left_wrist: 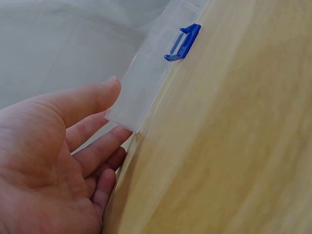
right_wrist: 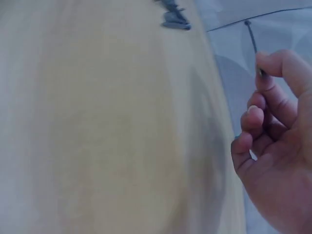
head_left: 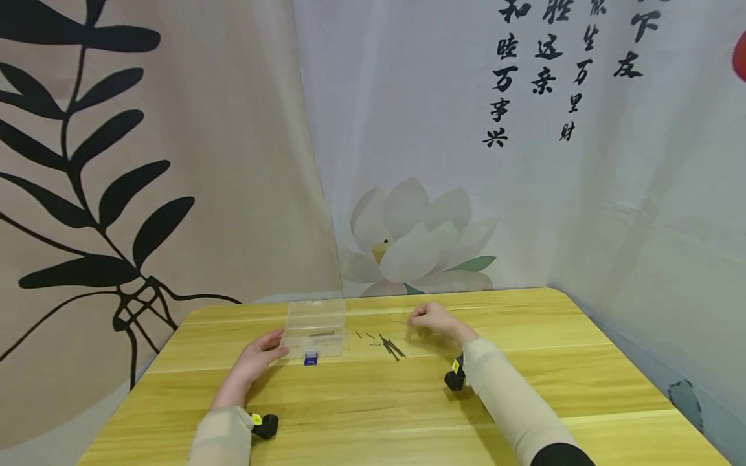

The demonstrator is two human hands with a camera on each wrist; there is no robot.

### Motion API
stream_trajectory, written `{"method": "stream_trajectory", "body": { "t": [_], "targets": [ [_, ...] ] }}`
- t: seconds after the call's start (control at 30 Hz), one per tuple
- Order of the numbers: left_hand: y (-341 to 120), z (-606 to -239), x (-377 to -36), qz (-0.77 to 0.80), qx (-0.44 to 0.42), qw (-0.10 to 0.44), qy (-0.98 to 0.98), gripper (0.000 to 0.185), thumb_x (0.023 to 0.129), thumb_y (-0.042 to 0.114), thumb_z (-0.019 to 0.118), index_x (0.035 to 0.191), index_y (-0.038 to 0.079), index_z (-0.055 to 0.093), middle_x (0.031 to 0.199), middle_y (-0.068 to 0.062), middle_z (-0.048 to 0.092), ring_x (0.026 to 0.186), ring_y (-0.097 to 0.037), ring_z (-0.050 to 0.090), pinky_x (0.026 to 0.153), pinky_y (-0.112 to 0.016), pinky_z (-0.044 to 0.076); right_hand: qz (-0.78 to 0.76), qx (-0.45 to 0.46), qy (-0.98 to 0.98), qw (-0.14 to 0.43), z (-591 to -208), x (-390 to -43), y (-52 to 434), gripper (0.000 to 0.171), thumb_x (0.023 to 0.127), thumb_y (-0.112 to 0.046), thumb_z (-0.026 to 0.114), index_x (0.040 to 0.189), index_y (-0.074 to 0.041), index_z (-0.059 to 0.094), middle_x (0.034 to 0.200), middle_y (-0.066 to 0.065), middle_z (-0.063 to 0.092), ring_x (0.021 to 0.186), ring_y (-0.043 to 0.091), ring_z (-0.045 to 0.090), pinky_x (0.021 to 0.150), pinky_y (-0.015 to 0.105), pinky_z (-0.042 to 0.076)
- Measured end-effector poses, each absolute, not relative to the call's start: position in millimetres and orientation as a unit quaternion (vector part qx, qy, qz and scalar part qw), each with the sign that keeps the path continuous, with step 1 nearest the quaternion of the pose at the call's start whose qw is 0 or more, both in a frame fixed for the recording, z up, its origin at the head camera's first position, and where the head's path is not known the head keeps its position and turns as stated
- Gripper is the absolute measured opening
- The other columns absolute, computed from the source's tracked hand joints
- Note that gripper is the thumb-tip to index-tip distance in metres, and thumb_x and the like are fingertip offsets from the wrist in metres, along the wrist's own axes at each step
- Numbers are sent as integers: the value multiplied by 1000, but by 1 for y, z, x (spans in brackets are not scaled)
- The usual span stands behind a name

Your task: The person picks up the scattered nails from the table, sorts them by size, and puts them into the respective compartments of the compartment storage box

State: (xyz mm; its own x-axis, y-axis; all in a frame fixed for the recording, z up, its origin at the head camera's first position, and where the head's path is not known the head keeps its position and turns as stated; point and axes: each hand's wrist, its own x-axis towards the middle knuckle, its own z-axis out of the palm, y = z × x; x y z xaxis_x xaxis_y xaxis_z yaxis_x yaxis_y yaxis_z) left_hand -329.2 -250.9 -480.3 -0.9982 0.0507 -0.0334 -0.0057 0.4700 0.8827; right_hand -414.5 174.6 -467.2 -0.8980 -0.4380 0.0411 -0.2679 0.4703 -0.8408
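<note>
A clear plastic compartment box (head_left: 294, 346) lies with its lid (head_left: 316, 314) raised at the back and its blue latch (head_left: 311, 358) at the front. My left hand (head_left: 260, 355) holds the box's left end, thumb on the near side and fingers behind the corner. A thin dark nail (right_wrist: 251, 36) with a small round head is pinched between the thumb and forefinger of my right hand (head_left: 438, 320), above the table. Inside the box lies at least one dark nail (head_left: 322, 334). Several long dark nails (head_left: 392, 347) form a loose pile between box and right hand.
A few smaller nails (head_left: 370, 336) lie between the box and the pile. The wooden table (head_left: 373, 414) ends at the back against a printed curtain (head_left: 402, 149). Black wrist cameras are worn at both cuffs.
</note>
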Motion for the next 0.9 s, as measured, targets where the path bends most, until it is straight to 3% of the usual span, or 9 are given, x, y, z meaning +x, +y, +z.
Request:
{"method": "stream_trajectory", "body": {
  "t": [0.17,0.27,0.33,0.57,0.73,0.9],
  "targets": [
    [-251,-482,-331,516,10,25,856,60,97,19,60,149,3,36,146,-29,37,135,-44,33,106,-58,30,-497,-216,838,64,-453,-417,173,21,93,-12,63,87,8,66,87,2,64,76,14,49,73,36,43],
    [-251,-484,-332,512,16,19,859,59,97,18,60,148,1,36,145,-30,38,133,-45,35,106,-57,32,-513,-218,829,47,-441,-418,173,19,91,-10,63,86,9,67,88,2,65,78,16,53,77,45,47],
    [-250,-484,-332,509,20,17,860,60,97,18,61,148,0,36,144,-30,39,132,-45,36,105,-56,33,-522,-215,825,38,-434,-419,173,15,90,-9,64,90,4,71,97,4,69,87,18,58,82,47,49],
    [-252,-483,-331,514,24,25,857,60,97,20,60,149,1,35,145,-30,38,133,-45,35,105,-56,33,-536,-208,818,29,-412,-423,172,16,92,-11,64,93,2,72,96,3,67,85,24,55,72,33,45],
    [-254,-483,-331,520,24,28,853,61,97,20,61,149,2,35,146,-29,37,134,-44,34,105,-56,33,-537,-222,813,30,-403,-428,172,17,93,-11,63,91,4,71,98,4,67,97,29,58,79,36,48],
    [-254,-483,-332,521,22,28,853,61,97,20,61,149,2,35,146,-29,38,134,-44,34,105,-56,34,-541,-224,810,39,-395,-429,170,15,92,-12,65,78,-9,68,87,4,62,90,40,52,80,39,47]
  ]
}}
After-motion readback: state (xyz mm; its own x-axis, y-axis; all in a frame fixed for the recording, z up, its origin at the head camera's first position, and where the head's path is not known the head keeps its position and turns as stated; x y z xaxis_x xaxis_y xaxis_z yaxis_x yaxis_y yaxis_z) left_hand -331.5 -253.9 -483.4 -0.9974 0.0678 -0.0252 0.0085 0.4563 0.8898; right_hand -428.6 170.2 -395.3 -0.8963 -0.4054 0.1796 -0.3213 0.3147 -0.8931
